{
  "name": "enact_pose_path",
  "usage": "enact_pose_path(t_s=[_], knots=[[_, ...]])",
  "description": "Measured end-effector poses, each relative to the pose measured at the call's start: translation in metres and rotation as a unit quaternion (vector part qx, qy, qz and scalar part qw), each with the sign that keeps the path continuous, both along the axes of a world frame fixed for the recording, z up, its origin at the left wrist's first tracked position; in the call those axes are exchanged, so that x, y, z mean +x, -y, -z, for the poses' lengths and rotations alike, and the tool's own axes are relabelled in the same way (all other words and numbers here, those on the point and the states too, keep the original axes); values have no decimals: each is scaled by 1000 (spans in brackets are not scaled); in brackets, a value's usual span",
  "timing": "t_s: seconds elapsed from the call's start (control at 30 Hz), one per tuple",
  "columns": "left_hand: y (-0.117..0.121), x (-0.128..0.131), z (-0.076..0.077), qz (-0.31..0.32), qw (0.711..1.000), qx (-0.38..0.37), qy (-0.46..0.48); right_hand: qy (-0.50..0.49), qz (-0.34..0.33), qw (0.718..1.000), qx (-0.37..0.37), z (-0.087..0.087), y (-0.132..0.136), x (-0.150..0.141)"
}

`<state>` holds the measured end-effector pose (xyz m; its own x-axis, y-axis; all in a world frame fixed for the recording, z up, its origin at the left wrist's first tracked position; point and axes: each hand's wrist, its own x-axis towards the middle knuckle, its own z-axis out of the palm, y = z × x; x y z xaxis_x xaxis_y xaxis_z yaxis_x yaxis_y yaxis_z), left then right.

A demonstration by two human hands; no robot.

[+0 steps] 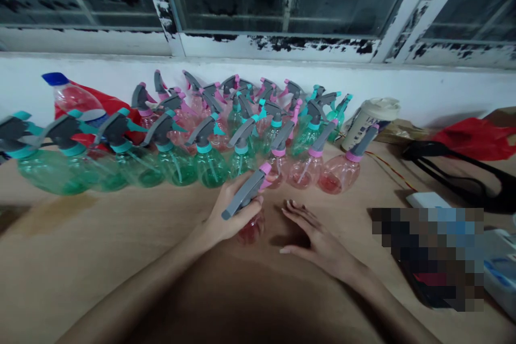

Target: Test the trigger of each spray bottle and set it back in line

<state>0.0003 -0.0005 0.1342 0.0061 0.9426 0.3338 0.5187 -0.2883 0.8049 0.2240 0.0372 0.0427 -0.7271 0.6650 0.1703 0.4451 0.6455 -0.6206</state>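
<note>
My left hand (236,207) is wrapped round the neck of a pink spray bottle (250,230) that stands on the table before me. Its grey trigger head with a pink nozzle shows above my fingers. To the right of it, my right hand (312,231) hovers at or just over the tabletop, fingers apart and holding nothing. Just behind my hands runs a front row of spray bottles: green ones such as this green spray bottle (209,169) on the left, and pink ones such as this pink spray bottle (332,174) on the right.
More spray bottles crowd behind the front row. A clear bottle with a blue cap (76,97) and a red bag stand back left. A white cup (368,118), black strap (455,166) and red plastic bag (478,137) are at right, beside a pixelated patch. Windows line the wall.
</note>
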Motion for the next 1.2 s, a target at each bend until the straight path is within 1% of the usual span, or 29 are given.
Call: enact_pose_path(t_s=[0.13,0.23,0.27,0.37,0.43,0.53,0.6,0.73,0.8,0.9,0.97,1.03,1.1,1.2], knots=[[-1,-1,5,0,1000,-3,15,-21,9,998,-56,-21,16,-10],[0,1,6,17,1000,-5,25,-45,-9,997,-63,-35,28,-23],[0,3,6,27,999,-9,34,-55,-4,997,-60,-38,32,-28],[3,14,5,58,996,-19,70,-78,38,995,-42,-44,41,-39],[4,23,5,62,995,-13,77,-85,73,994,-18,-46,46,-43],[6,40,5,52,997,-5,57,-86,101,991,24,-48,49,-43],[5,52,5,59,998,-1,37,-78,109,990,46,-47,48,-39],[1,75,0,103,995,-2,-13,-61,122,988,66,-46,41,-16],[-4,85,-1,128,991,-14,-33,-59,130,987,77,-48,35,3],[-11,95,0,163,985,-45,-41,-77,174,979,75,-54,22,37],[-15,97,3,181,980,-69,-39,-97,201,973,52,-61,11,63],[-18,97,8,189,979,-75,-31,-127,238,962,42,-67,-4,87],[-19,94,14,191,978,-77,-26,-130,260,955,54,-72,-22,108],[-18,89,25,183,978,-96,-20,-149,296,939,92,-72,-53,132]])
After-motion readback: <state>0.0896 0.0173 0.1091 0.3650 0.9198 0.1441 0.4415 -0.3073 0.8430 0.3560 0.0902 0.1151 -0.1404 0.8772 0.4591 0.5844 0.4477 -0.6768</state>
